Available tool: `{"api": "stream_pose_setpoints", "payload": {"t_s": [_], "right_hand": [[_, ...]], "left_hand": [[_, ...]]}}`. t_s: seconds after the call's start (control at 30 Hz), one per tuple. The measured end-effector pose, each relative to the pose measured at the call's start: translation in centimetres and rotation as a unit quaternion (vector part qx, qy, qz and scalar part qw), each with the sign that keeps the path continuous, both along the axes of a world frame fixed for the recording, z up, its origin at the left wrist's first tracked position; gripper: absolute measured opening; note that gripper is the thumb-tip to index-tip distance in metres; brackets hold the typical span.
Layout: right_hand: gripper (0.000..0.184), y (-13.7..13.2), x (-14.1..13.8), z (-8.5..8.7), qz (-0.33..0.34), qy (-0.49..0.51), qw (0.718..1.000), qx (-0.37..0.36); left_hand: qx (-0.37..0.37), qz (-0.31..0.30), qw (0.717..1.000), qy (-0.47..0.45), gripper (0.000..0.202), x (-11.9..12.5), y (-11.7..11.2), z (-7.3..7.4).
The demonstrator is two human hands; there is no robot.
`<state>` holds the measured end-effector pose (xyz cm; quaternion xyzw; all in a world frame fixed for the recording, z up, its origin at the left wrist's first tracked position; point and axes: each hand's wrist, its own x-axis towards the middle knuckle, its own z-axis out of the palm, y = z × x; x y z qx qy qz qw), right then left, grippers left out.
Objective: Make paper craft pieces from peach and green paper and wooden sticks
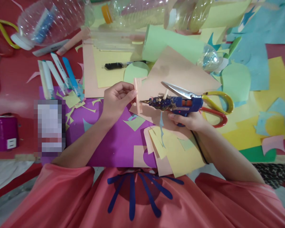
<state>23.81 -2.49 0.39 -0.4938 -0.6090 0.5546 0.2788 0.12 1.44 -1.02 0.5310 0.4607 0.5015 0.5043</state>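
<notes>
Between the thumb and fingers of my left hand (pixel 120 98) is a narrow folded strip of peach paper (pixel 137 103), held upright over the table. My right hand (pixel 188 120) grips a blue hot glue gun (pixel 173 104) by its handle. The gun's metal nozzle points left, at or very close to the strip; whether it touches I cannot tell. Dark, crusty residue covers the gun's front end. Just behind the gun lie scissors (pixel 218 103) with yellow and red handles, their blades partly hidden by it. A large peach sheet (pixel 178 68) spreads under and beyond the gun.
Clear plastic bottles (pixel 59 22) lie along the back, one wrapped in green paper (pixel 168 44). Markers (pixel 54 74) and a phone (pixel 51 126) are on the left. A black cutter or pen (pixel 114 66) lies behind my left hand. Purple paper (pixel 104 142) and scraps cover the front. A cord (pixel 199 147) trails from the gun.
</notes>
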Motion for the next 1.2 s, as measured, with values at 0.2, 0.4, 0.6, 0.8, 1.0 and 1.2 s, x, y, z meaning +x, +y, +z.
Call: {"api": "stream_pose_setpoints", "payload": {"t_s": [0.2, 0.4, 0.6, 0.8, 1.0, 1.2], "right_hand": [[0.038, -0.14, 0.03, -0.28, -0.034, 0.023, 0.998, -0.047], [0.043, -0.29, -0.12, -0.21, -0.078, 0.025, 0.993, -0.08], [0.035, -0.19, -0.3, -0.04, -0.121, 0.04, 0.987, -0.103], [0.036, -0.3, -0.13, -0.31, -0.147, 0.033, 0.982, -0.116], [0.032, -0.3, -0.05, -0.27, -0.133, 0.04, 0.984, -0.112], [0.042, -0.2, 0.0, -0.21, -0.065, 0.016, 0.994, -0.091]], "left_hand": [[-0.029, -0.012, 0.999, 0.011, 0.024, 0.04, -0.13, -0.02], [-0.04, -0.027, 0.999, 0.025, 0.025, 0.22, -0.38, 0.4], [-0.056, -0.043, 0.997, 0.015, 0.025, 0.29, -0.53, 0.39], [-0.083, -0.053, 0.994, 0.041, 0.03, 0.21, -0.64, 0.46], [-0.077, -0.049, 0.996, 0.02, 0.029, 0.25, -0.36, 0.22], [-0.062, -0.022, 0.998, 0.012, 0.032, 0.13, -0.02, 0.16]]}}
